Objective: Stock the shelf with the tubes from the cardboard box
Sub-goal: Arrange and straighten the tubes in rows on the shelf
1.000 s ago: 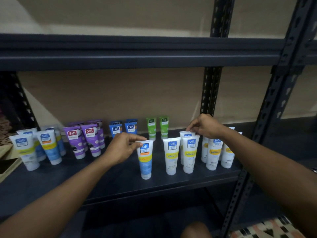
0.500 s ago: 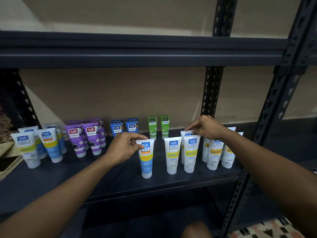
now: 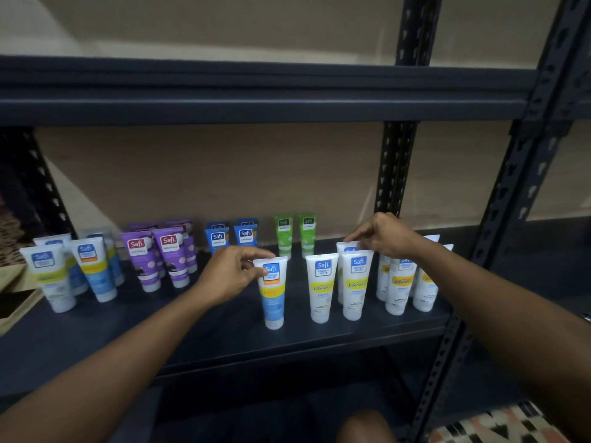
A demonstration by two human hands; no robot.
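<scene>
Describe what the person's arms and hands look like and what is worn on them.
No sleeves show: both arms are bare right up to the frame's edge. The left hand and the right hand wear no gloves, and no ring, watch or band is visible on the parts in view.

Four purple Safi tubes [image 3: 171, 255], two in front and two behind. Four dark blue Safi Naturals tubes [image 3: 217, 238], also two by two. Two green Safi tubes [image 3: 284, 235]. Four white Safi tubes [image 3: 48, 276] clustered at the left end, the rear pair blurred. One white-and-blue Perfect White tube [image 3: 274, 303]. Three yellow-banded Perfect White tubes [image 3: 321, 289], one behind the other two. At least four orange-banded white tubes [image 3: 399, 282] at the right end; they overlap too much for a sure count. Two shelf boards [image 3: 256, 100]. Three perforated uprights [image 3: 396, 174]. Two hands: left hand [image 3: 230, 276], right hand [image 3: 383, 235].
</scene>
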